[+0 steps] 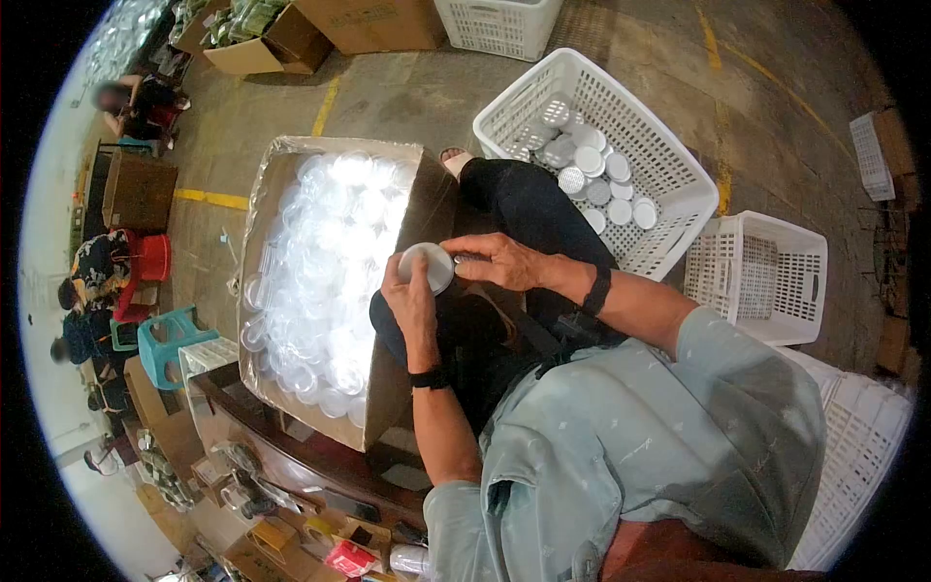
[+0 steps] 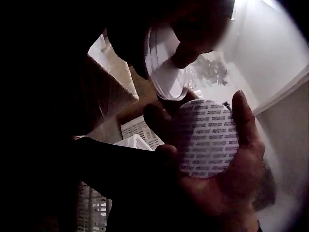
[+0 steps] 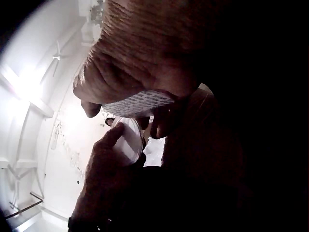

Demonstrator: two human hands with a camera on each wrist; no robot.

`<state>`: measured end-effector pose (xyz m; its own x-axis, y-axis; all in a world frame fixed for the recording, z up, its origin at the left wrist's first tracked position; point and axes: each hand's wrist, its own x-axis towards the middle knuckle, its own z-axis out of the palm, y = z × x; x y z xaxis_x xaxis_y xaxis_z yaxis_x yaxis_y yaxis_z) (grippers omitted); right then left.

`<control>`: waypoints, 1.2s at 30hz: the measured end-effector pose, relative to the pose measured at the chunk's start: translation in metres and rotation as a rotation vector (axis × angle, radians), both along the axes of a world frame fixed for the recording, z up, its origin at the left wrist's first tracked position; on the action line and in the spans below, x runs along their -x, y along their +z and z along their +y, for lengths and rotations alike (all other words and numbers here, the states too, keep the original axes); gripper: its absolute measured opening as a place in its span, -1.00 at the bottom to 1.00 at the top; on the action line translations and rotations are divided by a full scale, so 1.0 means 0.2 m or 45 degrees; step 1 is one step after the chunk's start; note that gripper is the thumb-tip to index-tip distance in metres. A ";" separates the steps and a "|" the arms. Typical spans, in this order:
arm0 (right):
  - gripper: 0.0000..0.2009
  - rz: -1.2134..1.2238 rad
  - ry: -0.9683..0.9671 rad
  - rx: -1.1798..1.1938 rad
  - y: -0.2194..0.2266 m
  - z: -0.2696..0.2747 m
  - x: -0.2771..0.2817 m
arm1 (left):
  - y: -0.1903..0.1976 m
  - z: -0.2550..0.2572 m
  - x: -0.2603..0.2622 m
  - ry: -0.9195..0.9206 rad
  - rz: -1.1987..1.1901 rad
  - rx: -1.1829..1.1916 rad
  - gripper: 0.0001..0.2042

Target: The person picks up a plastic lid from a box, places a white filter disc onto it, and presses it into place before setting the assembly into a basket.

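My left hand (image 1: 412,296) grips a round white lid (image 1: 439,275), its thumb lying across the face. The left wrist view shows the lid's raised rim (image 2: 169,89) from the side. My right hand (image 1: 501,262) is close beside it, fingers toward the lid's edge. Held in the right hand is a thin round disc (image 2: 207,140) covered in rows of small printing, with the thumb and fingers at its edges. From the right wrist, the same printed disc (image 3: 140,103) sits under the palm, above the lid (image 3: 130,140). The palm hides the disc in the head view.
A large cardboard box (image 1: 412,204) full of clear round plastic pieces (image 1: 325,262) stands beside the knees. Beyond the leg, a white slotted basket (image 1: 679,184) holds several lids and discs (image 1: 590,160). Another white basket (image 1: 810,276) stands at right. People sit near a teal stool (image 1: 170,339) at far left.
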<state>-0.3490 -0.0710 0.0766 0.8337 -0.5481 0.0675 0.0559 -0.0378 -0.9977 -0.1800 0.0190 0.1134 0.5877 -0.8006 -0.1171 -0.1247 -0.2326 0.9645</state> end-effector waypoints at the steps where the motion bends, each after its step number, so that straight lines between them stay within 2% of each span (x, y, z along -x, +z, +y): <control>1: -0.48 0.009 -0.002 -0.033 0.01 0.00 0.00 | -0.02 0.01 -0.01 -0.020 0.018 0.020 -0.69; 5: -0.49 0.037 0.013 -0.077 0.03 -0.01 -0.01 | -0.03 0.03 -0.02 -0.013 0.007 0.073 -0.64; 7: -0.49 0.033 0.023 -0.097 0.03 -0.01 -0.01 | -0.01 0.04 -0.04 -0.106 0.048 0.081 -0.60; 9: -0.49 0.029 0.030 -0.117 0.04 -0.01 0.00 | 0.01 0.04 -0.04 -0.105 0.072 0.071 -0.60; 11: -0.43 0.118 0.047 -0.354 0.09 -0.01 0.00 | 0.01 0.04 -0.03 -0.105 0.097 0.062 -0.59; 12: -0.43 0.119 0.047 -0.354 0.08 -0.01 0.00 | 0.01 0.03 -0.03 -0.091 0.135 0.064 -0.58; 15: -0.43 0.134 -0.015 -0.323 0.07 0.00 -0.01 | -0.02 0.03 -0.03 -0.081 0.198 0.083 -0.56; 17: -0.42 -0.125 -0.068 -0.123 0.08 0.02 -0.02 | -0.05 0.03 -0.04 -0.086 0.222 0.097 -0.55; 18: -0.42 -0.125 -0.068 -0.124 0.06 0.02 -0.02 | -0.05 0.02 -0.04 -0.091 0.234 0.113 -0.55; 20: -0.46 -0.062 0.029 0.287 0.00 0.01 -0.01 | -0.05 0.02 -0.04 -0.096 0.245 0.128 -0.55; 23: -0.45 -0.005 -0.064 0.316 -0.02 0.02 -0.02 | -0.03 0.02 -0.02 -0.098 0.272 0.125 -0.55; 25: -0.45 0.048 -0.093 0.255 0.00 0.01 -0.02 | 0.01 0.02 0.01 -0.020 0.091 0.137 -0.59; 27: -0.45 0.100 -0.118 0.192 0.02 0.00 -0.02 | -0.02 0.03 0.00 -0.047 0.049 0.101 -0.59; 29: -0.43 0.096 -0.118 0.224 0.03 0.00 -0.01 | -0.06 0.04 -0.02 -0.071 0.005 0.061 -0.60; 31: -0.44 0.095 -0.124 0.322 0.01 0.01 -0.01 | -0.08 0.04 -0.03 -0.104 -0.180 0.031 -0.60; 33: -0.44 0.096 -0.132 0.422 0.01 0.01 -0.01 | -0.09 0.04 -0.03 -0.118 -0.183 0.036 -0.60; 36: -0.41 0.117 -0.085 0.323 0.03 0.01 -0.01 | -0.08 0.04 -0.02 -0.101 -0.166 0.036 -0.59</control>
<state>-0.3478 -0.0689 0.0816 0.8051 -0.5774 0.1357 -0.0452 -0.2878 -0.9566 -0.1754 0.0263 0.0982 0.5313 -0.8469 -0.0210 -0.2661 -0.1904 0.9450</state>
